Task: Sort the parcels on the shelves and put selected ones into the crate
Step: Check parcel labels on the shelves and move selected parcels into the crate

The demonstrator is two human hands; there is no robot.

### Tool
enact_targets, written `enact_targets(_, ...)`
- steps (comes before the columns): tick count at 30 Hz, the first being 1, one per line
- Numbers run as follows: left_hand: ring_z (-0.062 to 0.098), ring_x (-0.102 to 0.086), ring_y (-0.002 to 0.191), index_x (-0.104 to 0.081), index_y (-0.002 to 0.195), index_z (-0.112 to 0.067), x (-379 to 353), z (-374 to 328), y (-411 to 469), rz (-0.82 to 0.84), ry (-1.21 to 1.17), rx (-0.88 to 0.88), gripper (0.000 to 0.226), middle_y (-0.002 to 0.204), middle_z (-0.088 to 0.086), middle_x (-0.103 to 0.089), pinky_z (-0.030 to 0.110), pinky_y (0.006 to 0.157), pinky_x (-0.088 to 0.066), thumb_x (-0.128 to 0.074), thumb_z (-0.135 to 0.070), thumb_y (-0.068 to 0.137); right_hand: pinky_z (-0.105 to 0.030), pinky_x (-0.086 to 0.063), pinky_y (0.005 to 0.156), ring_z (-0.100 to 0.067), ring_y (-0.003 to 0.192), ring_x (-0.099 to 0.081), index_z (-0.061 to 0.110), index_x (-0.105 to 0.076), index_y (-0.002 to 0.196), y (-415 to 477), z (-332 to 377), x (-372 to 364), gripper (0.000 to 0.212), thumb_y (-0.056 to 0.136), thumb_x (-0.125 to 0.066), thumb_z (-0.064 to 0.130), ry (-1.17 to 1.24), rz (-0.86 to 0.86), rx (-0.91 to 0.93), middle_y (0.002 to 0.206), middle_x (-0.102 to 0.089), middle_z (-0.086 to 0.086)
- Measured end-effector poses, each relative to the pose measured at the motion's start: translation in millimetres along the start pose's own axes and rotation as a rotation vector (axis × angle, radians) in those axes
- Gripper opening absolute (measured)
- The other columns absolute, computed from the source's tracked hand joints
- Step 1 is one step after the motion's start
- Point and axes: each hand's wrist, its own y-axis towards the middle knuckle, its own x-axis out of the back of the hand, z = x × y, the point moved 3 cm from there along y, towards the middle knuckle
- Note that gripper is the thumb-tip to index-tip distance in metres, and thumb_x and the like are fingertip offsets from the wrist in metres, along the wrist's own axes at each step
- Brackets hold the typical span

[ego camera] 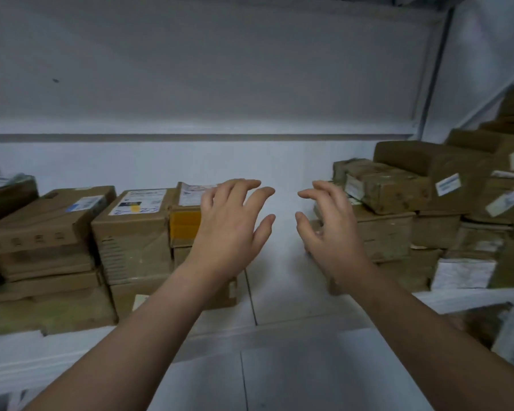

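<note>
- My left hand (229, 229) is spread wide and holds nothing. It hovers over the bare strip of shelf (279, 280), with the yellow-taped parcel (184, 223) just to its left.
- My right hand (331, 232) is also wide and empty, fingers loosely curved. The stacked brown parcels (383, 232) sit just behind its fingers, and I cannot tell whether they touch.
- The palms face each other across the gap, which I read as readying a two-handed take of a box.
- The parcels stand in two piles, one either side of the hands, probably to keep sorted and unsorted apart.
- No crate is in view.
</note>
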Motion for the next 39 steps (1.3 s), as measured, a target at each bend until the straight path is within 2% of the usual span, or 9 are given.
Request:
enact_targets(4, 0.021, -0.035, 0.131, -0.049, 0.135, -0.026, -31, -51, 15, 0.09, -0.143, 0.015, 0.041, 0.14, -0.001, -0.046, 0.04, 0.106, -0.024, -0.049, -0.038, 0.095, -0.028, -0.03, 0.102, -0.023, 0.128, -0.039, 0.011, -0.06, 0.12, -9, -45, 50, 0.031, 0.089, -0.062, 0.015, -0.113, -0.002, -0.059, 0.135, -0.047, -0.007)
enact_targets(8, 0.023, -0.038, 0.13, -0.045, 0.138, -0.021, -66, -101, 34, 0.132, -0.279, -0.019, 0.048, 0.142, 0.004, -0.043, 0.037, 0.107, -0.032, -0.056, -0.033, 0.093, -0.028, -0.028, 0.102, -0.026, 0.126, -0.041, 0.01, -0.061, 0.119, -16, -93, 94, 0.032, 0.088, -0.064, 0.015, -0.192, -0.03, -0.154, 0.132, -0.047, -0.008)
enact_targets(12, 0.022, -0.039, 0.131, -0.026, 0.148, -0.025, -97, -137, 64, 0.26, -0.429, 0.097, 0.066, 0.15, 0.003, -0.03, 0.036, 0.107, -0.037, -0.059, -0.031, 0.09, -0.034, -0.031, 0.106, -0.027, 0.133, -0.031, 0.019, -0.049, 0.133, -9, -127, 114, 0.046, 0.09, -0.061, 0.03, -0.311, 0.047, -0.259, 0.144, -0.034, -0.008)
enact_targets(14, 0.025, -0.045, 0.126, -0.022, 0.149, -0.026, -109, -145, 77, 0.302, -0.443, 0.146, 0.068, 0.146, 0.006, -0.04, 0.04, 0.105, -0.039, -0.056, -0.025, 0.09, -0.041, -0.033, 0.107, -0.03, 0.136, -0.027, 0.029, -0.038, 0.142, 1, -133, 117, 0.058, 0.09, -0.058, 0.043, -0.379, 0.093, -0.268, 0.151, -0.024, -0.01)
enact_targets(17, 0.028, -0.053, 0.117, -0.029, 0.148, -0.029, -119, -142, 83, 0.295, -0.414, 0.241, 0.059, 0.127, 0.007, -0.06, 0.044, 0.104, -0.036, -0.045, -0.017, 0.092, -0.043, -0.032, 0.108, -0.031, 0.138, -0.024, 0.036, -0.027, 0.148, 21, -131, 115, 0.07, 0.087, -0.049, 0.063, -0.515, 0.118, -0.206, 0.153, -0.017, -0.011)
enact_targets(24, 0.021, -0.044, 0.128, -0.041, 0.144, -0.022, -119, -132, 68, 0.359, -0.547, 0.293, 0.049, 0.141, 0.005, -0.049, 0.029, 0.105, -0.034, -0.038, -0.009, 0.096, -0.043, -0.041, 0.096, -0.034, 0.121, -0.039, 0.016, -0.033, 0.135, 37, -125, 89, 0.079, 0.08, -0.054, 0.069, -0.6, 0.069, -0.178, 0.141, -0.03, -0.014)
enact_targets(29, 0.017, -0.042, 0.129, -0.041, 0.144, -0.021, -119, -123, 68, 0.419, -0.623, 0.303, 0.046, 0.144, 0.005, -0.046, 0.018, 0.099, -0.03, -0.037, -0.012, 0.099, -0.041, -0.045, 0.092, -0.031, 0.118, -0.043, 0.014, -0.04, 0.129, 38, -125, 91, 0.071, 0.079, -0.061, 0.059, -0.56, -0.014, -0.14, 0.135, -0.036, -0.012)
enact_targets(35, 0.013, -0.046, 0.127, -0.046, 0.139, -0.028, -115, -118, 71, 0.439, -0.85, 0.366, 0.046, 0.138, -0.005, -0.052, 0.019, 0.096, -0.033, -0.031, -0.046, 0.101, -0.025, -0.038, 0.071, -0.021, 0.106, -0.049, 0.014, -0.05, 0.112, 20, -135, 106, 0.061, 0.072, -0.07, 0.054, -0.219, -0.222, -0.157, 0.119, -0.042, -0.002)
enact_targets(39, -0.005, -0.046, 0.11, -0.023, 0.147, -0.035, -101, -128, 78, 0.349, -1.044, 0.382, 0.052, 0.127, -0.018, -0.044, -0.003, 0.07, -0.038, -0.033, -0.047, 0.098, -0.012, -0.04, 0.079, -0.008, 0.105, -0.047, 0.009, -0.049, 0.111, 11, -126, 117, 0.062, 0.07, -0.064, 0.053, 0.052, -0.321, -0.022, 0.117, -0.042, -0.003)
